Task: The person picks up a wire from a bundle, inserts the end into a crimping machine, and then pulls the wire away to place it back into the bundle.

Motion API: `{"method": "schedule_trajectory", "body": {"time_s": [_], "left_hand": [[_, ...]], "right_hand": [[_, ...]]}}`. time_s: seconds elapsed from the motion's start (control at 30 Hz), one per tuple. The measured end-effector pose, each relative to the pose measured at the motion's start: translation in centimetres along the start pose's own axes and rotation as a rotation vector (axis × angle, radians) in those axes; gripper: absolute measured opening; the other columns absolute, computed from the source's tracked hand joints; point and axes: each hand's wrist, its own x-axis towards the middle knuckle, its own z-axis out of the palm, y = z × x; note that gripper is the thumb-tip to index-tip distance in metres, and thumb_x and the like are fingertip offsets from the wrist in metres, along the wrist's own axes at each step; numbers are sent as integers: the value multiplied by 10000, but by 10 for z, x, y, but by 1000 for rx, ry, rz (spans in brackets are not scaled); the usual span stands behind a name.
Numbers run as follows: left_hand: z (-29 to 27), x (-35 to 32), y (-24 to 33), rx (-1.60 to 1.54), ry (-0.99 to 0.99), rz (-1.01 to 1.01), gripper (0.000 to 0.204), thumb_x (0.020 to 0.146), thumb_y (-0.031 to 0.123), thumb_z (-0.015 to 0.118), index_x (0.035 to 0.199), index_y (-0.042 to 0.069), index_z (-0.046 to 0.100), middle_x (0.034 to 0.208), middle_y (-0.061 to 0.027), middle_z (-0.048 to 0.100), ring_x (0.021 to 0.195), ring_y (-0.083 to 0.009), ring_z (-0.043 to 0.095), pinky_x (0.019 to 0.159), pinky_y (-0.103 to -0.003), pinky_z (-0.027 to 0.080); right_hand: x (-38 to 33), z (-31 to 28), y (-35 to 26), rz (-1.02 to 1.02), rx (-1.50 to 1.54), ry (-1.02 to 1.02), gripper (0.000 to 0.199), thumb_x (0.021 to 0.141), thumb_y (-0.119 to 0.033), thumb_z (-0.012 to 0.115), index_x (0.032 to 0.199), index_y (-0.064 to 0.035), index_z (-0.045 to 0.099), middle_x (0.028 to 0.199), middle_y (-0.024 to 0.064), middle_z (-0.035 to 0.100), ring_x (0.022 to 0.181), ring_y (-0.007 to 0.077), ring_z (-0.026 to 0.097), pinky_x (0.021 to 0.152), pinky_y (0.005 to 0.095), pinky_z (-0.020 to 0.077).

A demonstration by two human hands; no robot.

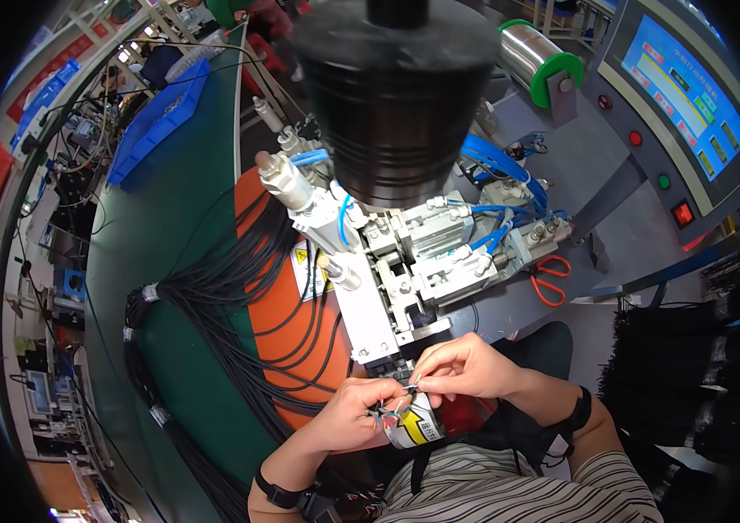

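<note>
Both of my hands meet in front of the machine's near end, close to my body. My left hand [345,420] is closed round thin coloured wires [386,416], whose red, blue and pale strands stick out below its fingers. Thumb and fingertips of my right hand [472,370] pinch a thin wire just beside the left fingertips; the fingers partly hide it. Right behind them stands the silver machine [365,309] with metal blocks and cylinders. Under the hands is a white label with a yellow arrow [414,427].
Black cables [204,279] tied in bundles fan over an orange mat [270,314] and green table [180,340] at left. A black lamp-like cylinder [391,105] hangs overhead. Right are red-handled scissors [547,281], a wire spool [537,61], a screen panel [683,96]; far left, a blue tray [156,126].
</note>
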Motion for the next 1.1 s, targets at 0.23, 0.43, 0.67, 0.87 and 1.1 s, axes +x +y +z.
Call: {"method": "schedule_trajectory", "body": {"time_s": [0.23, 0.43, 0.67, 0.87, 1.1], "left_hand": [[28, -7, 12, 777, 272, 92, 327, 684, 41, 723, 1005, 19, 664, 778, -72, 596, 671, -236, 615, 605, -335, 502], [25, -10, 9, 839, 239, 122, 648, 540, 71, 732, 1180, 32, 633, 981, -79, 582, 828, -247, 608, 662, -365, 505], [24, -7, 13, 896, 176, 135, 587, 631, 83, 693, 1210, 17, 622, 865, -61, 531, 744, -225, 568, 624, -342, 483], [24, -1, 20, 983, 140, 153, 534, 698, 104, 648, 1221, -2, 617, 807, -52, 485, 697, -206, 534, 592, -317, 459], [22, -1, 13, 976, 164, 197, 516, 712, 119, 637, 1211, -11, 622, 817, -50, 486, 700, -201, 523, 590, -309, 453]], "right_hand": [[4, 21, -11, -426, -1256, 241, 62, 820, -83, 689, 810, -27, 665, 748, 43, 605, 545, 186, 617, 481, 301, 490], [4, 17, -8, -360, -1304, 231, 59, 786, -102, 678, 802, -53, 649, 741, 53, 569, 557, 241, 600, 478, 351, 483], [6, 19, -6, -403, -1291, 262, 110, 820, -115, 648, 753, -47, 592, 724, 76, 525, 561, 233, 597, 475, 350, 479], [5, 24, -14, -235, -1458, 163, 97, 825, -116, 681, 857, -31, 646, 788, 70, 587, 563, 248, 606, 490, 347, 488], [3, 20, -2, -360, -1235, 307, 136, 825, -100, 691, 924, -9, 671, 823, 90, 636, 588, 250, 635, 499, 336, 500]]}}
